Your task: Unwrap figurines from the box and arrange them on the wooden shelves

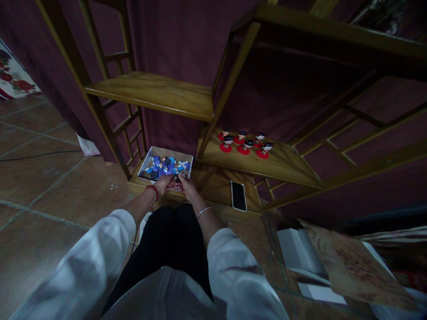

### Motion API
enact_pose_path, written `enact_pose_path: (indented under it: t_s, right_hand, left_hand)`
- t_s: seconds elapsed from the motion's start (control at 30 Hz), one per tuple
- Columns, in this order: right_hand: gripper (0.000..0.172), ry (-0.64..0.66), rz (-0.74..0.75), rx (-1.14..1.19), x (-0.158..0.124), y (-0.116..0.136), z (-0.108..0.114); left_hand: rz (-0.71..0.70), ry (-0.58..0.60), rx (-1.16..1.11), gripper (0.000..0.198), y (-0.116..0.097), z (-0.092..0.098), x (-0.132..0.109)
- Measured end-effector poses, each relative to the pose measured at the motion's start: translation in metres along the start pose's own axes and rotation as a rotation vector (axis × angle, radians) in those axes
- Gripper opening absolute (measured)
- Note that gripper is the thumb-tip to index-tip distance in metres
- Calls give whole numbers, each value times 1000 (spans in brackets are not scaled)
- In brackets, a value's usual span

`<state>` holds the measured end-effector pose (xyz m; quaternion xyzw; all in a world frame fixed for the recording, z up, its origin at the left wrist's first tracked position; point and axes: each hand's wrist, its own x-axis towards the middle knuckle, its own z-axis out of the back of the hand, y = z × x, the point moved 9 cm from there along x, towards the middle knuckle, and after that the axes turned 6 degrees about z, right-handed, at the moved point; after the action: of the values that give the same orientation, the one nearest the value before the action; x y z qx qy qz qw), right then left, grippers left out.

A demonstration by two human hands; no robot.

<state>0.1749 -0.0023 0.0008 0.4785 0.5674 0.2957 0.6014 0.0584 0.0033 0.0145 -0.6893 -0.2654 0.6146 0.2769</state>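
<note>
Both hands meet at the near edge of a white open box. My left hand, with a red bead bracelet at the wrist, and my right hand, with a thin silvery bangle, close around a small figurine. Only its dark top shows between the fingers; the rest is hidden. Inside the box lies a jumble of blue and purple figurines, some with round dark or blue bases.
Several black-haired figurines on red bases stand on a wooden shelf to the right. Below lies a phone. A higher shelf overhangs the box. White cartons and a patterned cushion-like thing lie at lower right.
</note>
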Motion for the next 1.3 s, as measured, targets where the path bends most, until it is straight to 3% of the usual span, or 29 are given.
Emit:
enact_pose_path:
  t_s: [0.47,0.73,1.0,1.17,1.3]
  right_hand:
    - [17,-8,-84,66,-2,-5,3]
    - [15,63,-15,66,-4,5,1]
    - [15,44,37,120,5,7,4]
    - [19,24,41,158,13,4,6]
    - [20,-2,53,177,16,3,8]
  left_hand:
    - [-13,8,1,14,-2,-3,4]
    - [-69,29,13,5,-7,-5,10]
    - [-95,40,17,17,-14,-9,11]
    - [-90,-2,26,13,-16,-5,18]
    - [-123,-112,71,9,-17,8,27]
